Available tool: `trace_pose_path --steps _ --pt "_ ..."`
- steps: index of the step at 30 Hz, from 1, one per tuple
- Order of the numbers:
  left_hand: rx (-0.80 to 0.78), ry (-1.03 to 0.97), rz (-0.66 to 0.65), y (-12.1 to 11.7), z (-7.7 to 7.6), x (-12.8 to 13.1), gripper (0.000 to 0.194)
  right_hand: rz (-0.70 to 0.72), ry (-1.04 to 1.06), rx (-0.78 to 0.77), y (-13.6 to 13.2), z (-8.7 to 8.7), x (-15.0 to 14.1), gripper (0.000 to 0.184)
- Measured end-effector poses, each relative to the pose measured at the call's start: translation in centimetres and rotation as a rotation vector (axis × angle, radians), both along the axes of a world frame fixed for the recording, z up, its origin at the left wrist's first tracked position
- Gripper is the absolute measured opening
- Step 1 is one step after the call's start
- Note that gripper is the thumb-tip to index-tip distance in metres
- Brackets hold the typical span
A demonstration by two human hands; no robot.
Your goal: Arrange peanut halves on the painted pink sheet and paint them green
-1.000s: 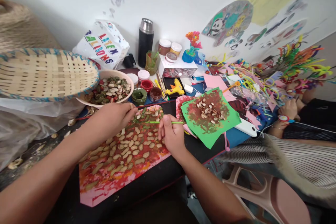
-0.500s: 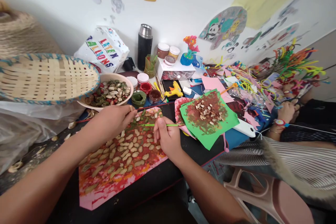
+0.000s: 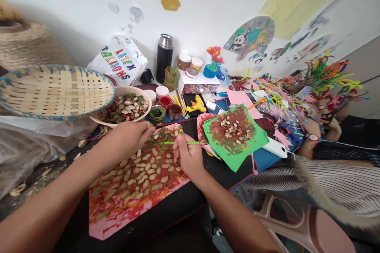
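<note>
My right hand (image 3: 191, 159) is closed around a thin green paintbrush (image 3: 168, 142), whose tip end points left over the painted sheet. My left hand (image 3: 137, 134) is closed in a pinch above the sheet's far left part; a small pale bit shows at its fingertips, too small to name. Beneath both hands lies a pink sheet (image 3: 102, 232) smeared with red, orange and green paint. Many peanut shells (image 3: 152, 176) are spread over it, and those nearest the brush look greenish. Open jars of green paint (image 3: 157, 114), red paint (image 3: 165, 102) and brown paint (image 3: 175, 111) stand just beyond.
A bowl of painted shells (image 3: 130, 107) sits left, partly under a woven basket (image 3: 56, 93). A yellow glue gun (image 3: 196, 104), black flask (image 3: 164, 58) and green painted sheets (image 3: 234, 162) stand or lie beyond and right. At far right are a co-worker's hand (image 3: 311, 127) and a stool (image 3: 329, 229).
The camera view has tilted up slightly, so things appear a little lower. My hands keep nearly the same pose over the sheet. The co-worker's hands at the right have shifted.
</note>
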State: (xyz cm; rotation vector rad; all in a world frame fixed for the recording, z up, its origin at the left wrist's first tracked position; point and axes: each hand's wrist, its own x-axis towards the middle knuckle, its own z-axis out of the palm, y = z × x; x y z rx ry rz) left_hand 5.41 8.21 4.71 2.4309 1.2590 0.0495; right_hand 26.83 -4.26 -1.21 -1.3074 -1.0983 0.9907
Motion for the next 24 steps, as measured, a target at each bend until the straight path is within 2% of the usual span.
trace_pose_path --steps 3,7,15,18,24 --pt "-0.021 0.045 -0.012 0.0 0.1 0.0 0.054 -0.037 0.031 -0.02 -0.2 -0.1 0.4 0.081" --pt "-0.061 -0.01 -0.037 0.1 0.6 -0.4 0.053 -0.053 0.036 -0.034 -0.7 0.1 0.9 0.081" --pt "-0.033 0.045 0.04 0.1 3.5 -2.5 0.053 -0.071 0.094 -0.039 -1.0 0.4 0.8 0.082" --pt "-0.043 0.085 0.003 0.1 3.1 -2.3 0.052 -0.065 0.096 -0.031 -0.7 0.6 0.4 0.081" --pt "-0.055 0.131 -0.034 0.8 0.6 -1.9 0.047 -0.035 0.081 -0.011 0.3 0.8 -0.6 0.081"
